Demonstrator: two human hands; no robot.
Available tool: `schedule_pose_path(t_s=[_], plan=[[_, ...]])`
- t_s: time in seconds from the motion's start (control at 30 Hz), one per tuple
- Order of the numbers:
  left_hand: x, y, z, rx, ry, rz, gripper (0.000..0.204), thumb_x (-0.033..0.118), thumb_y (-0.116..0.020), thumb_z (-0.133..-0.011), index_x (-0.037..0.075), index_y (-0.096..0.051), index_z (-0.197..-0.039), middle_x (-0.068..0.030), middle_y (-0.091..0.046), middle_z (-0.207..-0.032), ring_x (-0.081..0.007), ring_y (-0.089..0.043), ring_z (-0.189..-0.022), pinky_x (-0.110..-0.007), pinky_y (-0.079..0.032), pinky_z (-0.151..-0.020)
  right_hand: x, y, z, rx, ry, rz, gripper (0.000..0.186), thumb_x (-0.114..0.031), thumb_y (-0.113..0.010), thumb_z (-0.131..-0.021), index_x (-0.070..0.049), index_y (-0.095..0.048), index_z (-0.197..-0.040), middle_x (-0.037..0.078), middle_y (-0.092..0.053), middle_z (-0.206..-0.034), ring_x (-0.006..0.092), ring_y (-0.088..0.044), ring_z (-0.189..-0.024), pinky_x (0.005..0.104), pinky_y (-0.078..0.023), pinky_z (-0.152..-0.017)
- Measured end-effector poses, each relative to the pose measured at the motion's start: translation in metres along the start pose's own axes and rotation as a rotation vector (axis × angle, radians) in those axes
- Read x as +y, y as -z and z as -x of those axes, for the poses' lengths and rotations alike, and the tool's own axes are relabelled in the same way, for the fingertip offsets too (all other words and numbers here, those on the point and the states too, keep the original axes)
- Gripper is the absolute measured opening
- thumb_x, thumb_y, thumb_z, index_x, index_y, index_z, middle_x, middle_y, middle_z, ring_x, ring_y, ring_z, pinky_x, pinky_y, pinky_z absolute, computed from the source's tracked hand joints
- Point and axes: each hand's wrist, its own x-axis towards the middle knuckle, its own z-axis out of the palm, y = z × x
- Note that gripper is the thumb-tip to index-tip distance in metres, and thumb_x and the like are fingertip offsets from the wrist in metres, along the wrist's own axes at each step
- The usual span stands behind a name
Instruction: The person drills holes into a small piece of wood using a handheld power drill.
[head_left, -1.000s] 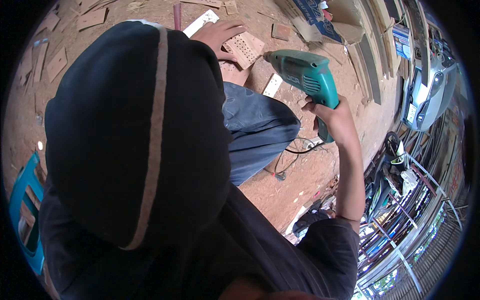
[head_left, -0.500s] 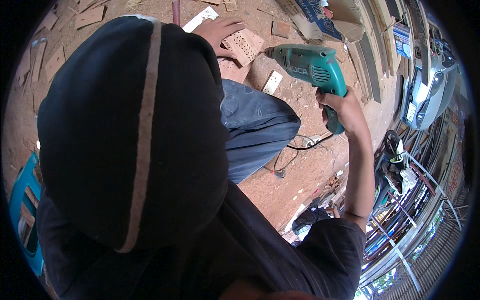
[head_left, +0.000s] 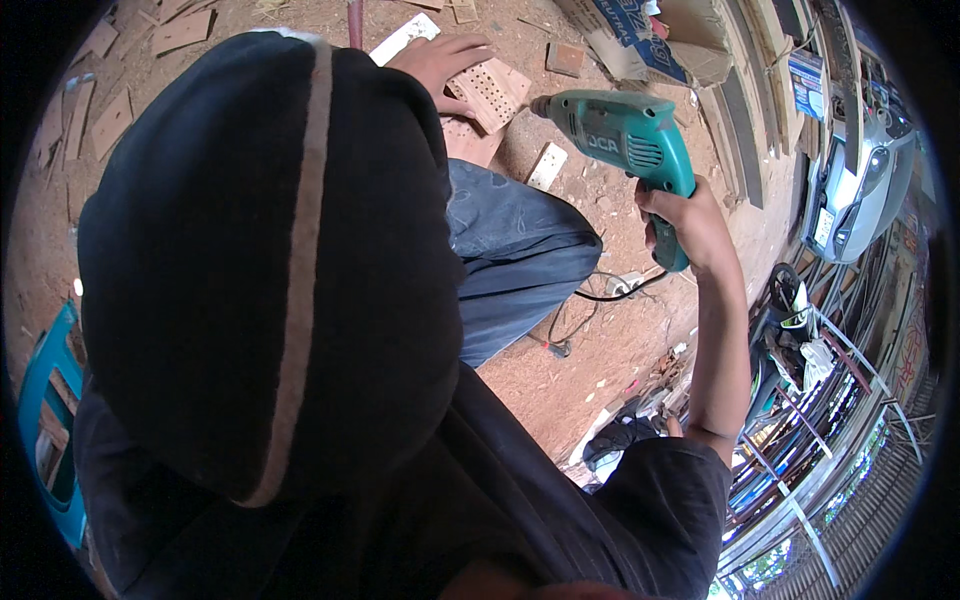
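Observation:
My left hand (head_left: 435, 62) grips a light wooden block (head_left: 492, 97) with rows of drilled holes, thumb along the near side and fingers over the far side. The block rests on another pinkish-brown wooden piece (head_left: 470, 143). In my right hand (head_left: 692, 222) is a green corded power drill (head_left: 625, 130), fingers wrapped around its handle. Its chuck points left at the block's right edge; whether a bit touches the wood is too small to tell. A small pale block with holes (head_left: 547, 166) lies on the ground below the drill. My left forearm is hidden behind a dark cap (head_left: 250, 260).
A bent knee in blue trousers (head_left: 520, 240) lies under the work. The drill's black cord (head_left: 612, 297) runs over the dusty ground. Wood offcuts (head_left: 183, 32) lie scattered at far left. Upper right hold a cardboard box (head_left: 695, 45), leaning planks (head_left: 735, 150) and a parked car (head_left: 845, 205).
The dark cap has shifted slightly to the right in view. Both hands, the drill and the drilled block stay nearly where they were relative to each other.

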Motion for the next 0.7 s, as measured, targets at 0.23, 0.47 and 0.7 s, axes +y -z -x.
schedule_pose_path(t_s=[0.23,0.47,0.7], plan=[[0.0009,-0.0013,0.0003,-0.003,0.02,-0.001,0.088,0.042,-0.084,-0.071,0.014,-0.05,-0.146,-0.0085,-0.043,-0.155,-0.0304,-0.049,-0.135,-0.045,-0.042,-0.106,0.0001,0.0004,-0.0002,0.01,-0.02,0.04,0.015,-0.01,-0.068,-0.08,0.002,-0.066,-0.088,0.007,-0.06,-0.071,0.0159,-0.059,-0.055,0.0314,-0.051,-0.049],[0.0016,0.0015,0.0008,0.002,0.014,-0.007,0.087,0.042,-0.084,-0.071,0.014,-0.05,-0.146,-0.0079,-0.044,-0.154,-0.0301,-0.049,-0.135,-0.046,-0.042,-0.106,0.0012,-0.0017,-0.0014,0.021,-0.005,0.053,0.015,-0.01,-0.068,-0.079,0.002,-0.065,-0.088,0.007,-0.06,-0.07,0.0161,-0.059,-0.054,0.0313,-0.05,-0.048],[0.0021,0.0013,0.0,-0.005,0.01,0.008,0.089,0.042,-0.084,-0.071,0.014,-0.048,-0.148,-0.0086,-0.044,-0.154,-0.0307,-0.048,-0.136,-0.046,-0.042,-0.107,0.001,-0.0038,-0.0018,0.033,0.002,0.104,0.016,-0.01,-0.07,-0.079,0.003,-0.064,-0.086,0.007,-0.06,-0.068,0.0173,-0.059,-0.051,0.0319,-0.049,-0.047]])
